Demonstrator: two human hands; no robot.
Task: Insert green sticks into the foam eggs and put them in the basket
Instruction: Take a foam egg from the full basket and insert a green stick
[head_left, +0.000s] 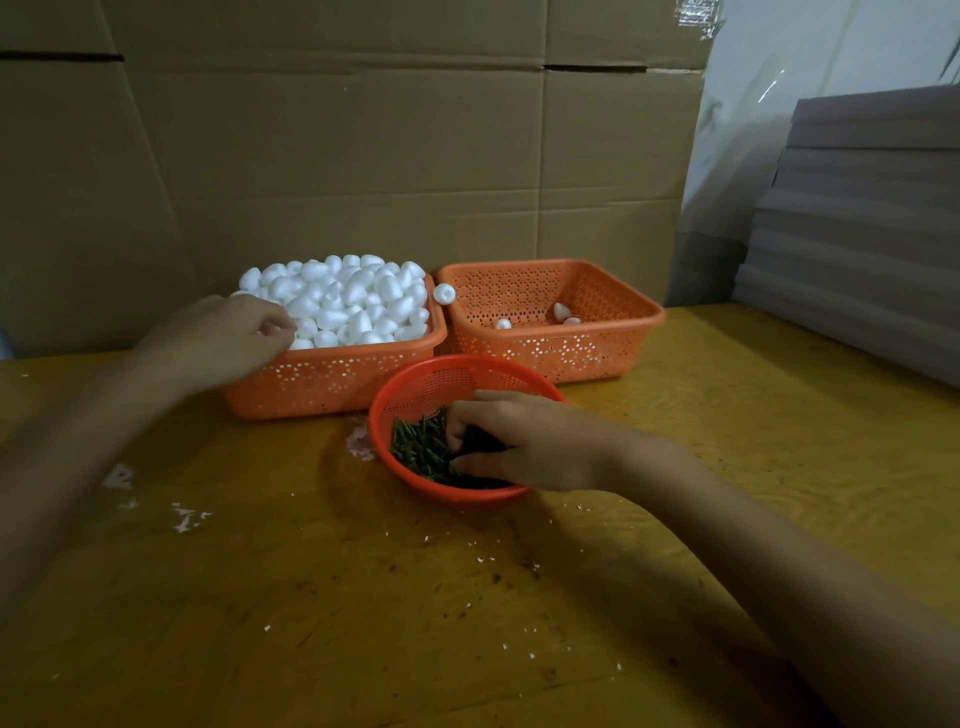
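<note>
Head view shows the left hand (223, 338) curled over the foam eggs (343, 301) heaped in the left orange basket (337, 384); I cannot tell whether it grasps one. The right hand (524, 447) reaches into the round red basket (426, 384) on the table (363, 597), fingers and thumb pinching green sticks (421, 447). Beside the heap, the right orange basket (571, 353) holds three eggs.

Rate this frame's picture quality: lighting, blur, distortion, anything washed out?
Head view: dim overall, darkening toward the lower corners; the foam eggs are blown out to flat white; the left hand is softly blurred, the right hand sharper but throwing shadow over the green sticks; wide-angle bowing curves the table edge.
</note>
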